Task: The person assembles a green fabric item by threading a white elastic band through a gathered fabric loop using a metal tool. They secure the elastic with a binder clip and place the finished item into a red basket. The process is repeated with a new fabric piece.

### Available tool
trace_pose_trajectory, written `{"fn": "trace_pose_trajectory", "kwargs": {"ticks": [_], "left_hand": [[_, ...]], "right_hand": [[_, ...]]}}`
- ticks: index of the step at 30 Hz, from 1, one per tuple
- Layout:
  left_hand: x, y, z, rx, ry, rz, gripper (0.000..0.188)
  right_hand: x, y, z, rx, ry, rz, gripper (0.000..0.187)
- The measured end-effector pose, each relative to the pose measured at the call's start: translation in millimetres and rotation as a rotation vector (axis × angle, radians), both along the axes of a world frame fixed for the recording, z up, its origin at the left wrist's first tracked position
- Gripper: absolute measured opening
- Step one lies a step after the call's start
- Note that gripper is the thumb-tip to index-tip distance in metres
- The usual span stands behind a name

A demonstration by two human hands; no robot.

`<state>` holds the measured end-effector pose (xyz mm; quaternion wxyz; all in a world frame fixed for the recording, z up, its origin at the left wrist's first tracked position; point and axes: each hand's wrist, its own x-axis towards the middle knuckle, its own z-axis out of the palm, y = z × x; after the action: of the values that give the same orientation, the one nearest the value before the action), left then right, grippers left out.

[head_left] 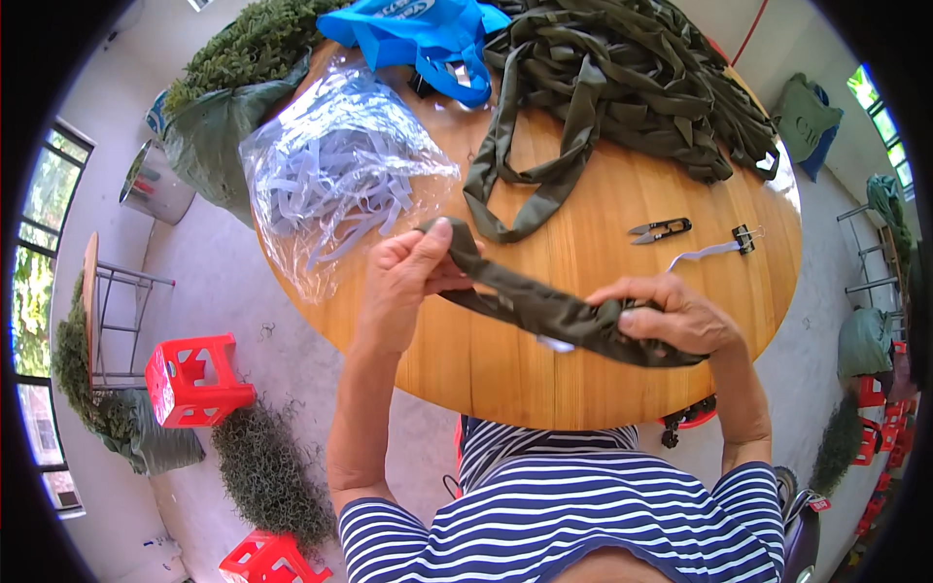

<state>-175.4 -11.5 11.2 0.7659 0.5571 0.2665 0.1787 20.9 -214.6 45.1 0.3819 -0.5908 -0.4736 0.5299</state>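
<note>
An olive-green fabric tube (530, 303) is stretched between my two hands above the near part of the table. My left hand (408, 267) pinches its left end between thumb and fingers. Around the bunched, gathered right part my right hand (671, 316) is closed. A small white piece (556, 343) peeks out below the fabric; I cannot tell what it belongs to. Beyond my right hand lie black-handled thread snips (663, 230) and a black binder clip (743, 239) with a pale elastic strip (702, 255) running from it.
On the round wooden table (486, 389) are a clear plastic bag (340, 175) of pale elastic strips, a blue bag (418, 34) and a heap of olive-green fabric loops (632, 87). Red stools (199, 379) and green artificial foliage (267, 466) stand on the floor at left.
</note>
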Motion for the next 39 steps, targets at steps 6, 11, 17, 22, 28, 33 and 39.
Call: {"fn": "trace_pose_trajectory", "kwargs": {"ticks": [6,11,17,22,28,33,39], "left_hand": [[11.2,-29.9,-7.6,-0.427,-0.252,0.032,0.026],[28.9,-78.3,-27.6,-0.347,-0.167,0.126,0.022],[27.5,-76.9,-32.2,-0.349,-0.18,0.171,0.018],[10.1,-45.2,-14.3,-0.172,-0.336,0.404,0.015],[7.6,-38.9,-21.7,-0.18,-0.336,0.378,0.014],[16.5,-63.8,-15.7,-0.142,-0.28,0.333,0.016],[18.1,-57.5,-14.3,-0.131,-0.353,0.402,0.013]], "right_hand": [[0.0,-0.3,-6.6,-0.118,0.171,-0.106,0.031],[-11.5,9.9,-9.6,-0.153,0.13,-0.126,0.027],[-15.7,8.4,-26.3,0.082,-0.262,-0.101,0.027],[-18.4,-10.7,-18.7,0.013,-0.33,-0.045,0.019],[-25.7,-20.7,-16.7,-0.084,-0.529,0.024,0.03],[-23.6,-6.6,-6.8,0.316,-0.744,-0.106,0.069],[-31.6,6.8,-13.1,0.06,-0.567,0.057,0.06]]}}
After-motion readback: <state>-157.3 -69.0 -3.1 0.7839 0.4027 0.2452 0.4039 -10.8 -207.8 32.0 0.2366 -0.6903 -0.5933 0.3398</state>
